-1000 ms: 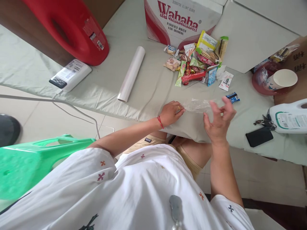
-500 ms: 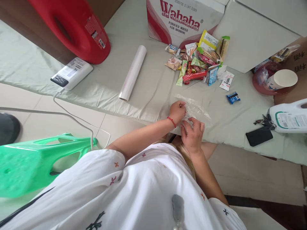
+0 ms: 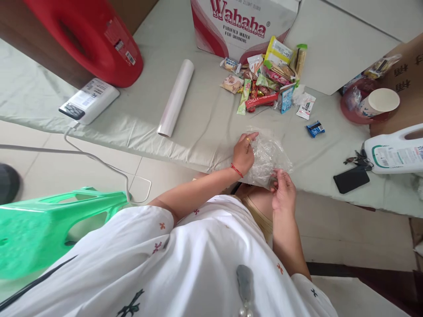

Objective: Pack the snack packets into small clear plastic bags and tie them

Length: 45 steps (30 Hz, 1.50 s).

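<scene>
A crinkled clear plastic bag [image 3: 266, 154] is spread between my hands at the table's front edge. My left hand [image 3: 244, 154], with a red string on its wrist and a ring, has its fingers closed on the bag's left side. At the lower right edge, my right hand [image 3: 283, 189] pinches the same bag between thumb and fingers. Beyond the bag lies a pile of wrapped snacks [image 3: 264, 90]. A small blue packet [image 3: 315, 129] sits apart, to the right of the pile.
Left of the pile lies a white roll [image 3: 176, 97]. Farther left are a white power bank [image 3: 90, 100] and a red jug [image 3: 122, 53]. At right are a black phone [image 3: 351, 179], keys, a white bottle [image 3: 396, 152] and a paper cup [image 3: 383, 102]. A Wahaba-style water carton [image 3: 243, 31] stands behind.
My right hand has moved right and down, drawing the plastic bag wider. My left hand stays near the bag's left side. The whole view has shifted slightly.
</scene>
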Motion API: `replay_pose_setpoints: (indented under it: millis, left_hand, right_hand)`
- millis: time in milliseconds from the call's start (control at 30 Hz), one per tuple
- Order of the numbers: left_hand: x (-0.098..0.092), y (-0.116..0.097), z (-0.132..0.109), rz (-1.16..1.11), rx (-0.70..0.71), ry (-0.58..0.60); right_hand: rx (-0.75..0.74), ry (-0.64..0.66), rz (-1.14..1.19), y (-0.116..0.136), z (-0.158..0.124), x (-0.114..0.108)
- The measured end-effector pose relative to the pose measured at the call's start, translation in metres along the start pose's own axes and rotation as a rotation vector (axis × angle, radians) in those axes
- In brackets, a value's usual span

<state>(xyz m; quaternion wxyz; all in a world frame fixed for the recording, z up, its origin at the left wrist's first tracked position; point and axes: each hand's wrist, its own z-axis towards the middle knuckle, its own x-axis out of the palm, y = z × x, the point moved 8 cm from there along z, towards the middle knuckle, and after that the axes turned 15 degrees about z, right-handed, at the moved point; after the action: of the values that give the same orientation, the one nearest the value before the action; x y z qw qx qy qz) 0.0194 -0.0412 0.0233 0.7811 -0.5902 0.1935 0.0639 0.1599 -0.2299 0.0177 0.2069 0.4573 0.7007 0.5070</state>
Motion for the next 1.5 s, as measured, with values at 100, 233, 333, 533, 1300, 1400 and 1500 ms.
replay_pose_setpoints:
  millis: [100,233,333,533,1300,1400,1500]
  left_hand:
    - [-0.006,-0.001,-0.001,0.05,0.052,0.019]
    - [-0.02,0.006,0.002,0.115,-0.006,0.046]
    - [-0.028,0.008,0.005,0.137,-0.037,0.076]
    - [-0.027,0.022,0.01,0.203,-0.089,0.256]
    - [-0.033,-0.014,0.017,0.792,0.272,0.224]
    - [-0.024,-0.019,0.011,0.765,0.434,0.307]
    - [-0.016,-0.017,0.009,0.749,0.482,0.393]
  right_hand:
    - [-0.02,-0.058,0.093,0.0,0.001,-0.006]
    - [0.061,0.0,0.248,0.001,0.003,-0.01]
    - [0.043,0.028,0.278,0.011,0.008,-0.012]
    - [-0.096,-0.032,0.063,0.046,0.053,-0.018]
    - [-0.781,-0.022,-0.787,0.095,0.055,-0.033]
    - [-0.49,-0.035,-0.543,0.056,0.032,-0.043]
    - [-0.171,0.038,-0.204,0.022,0.033,-0.033]
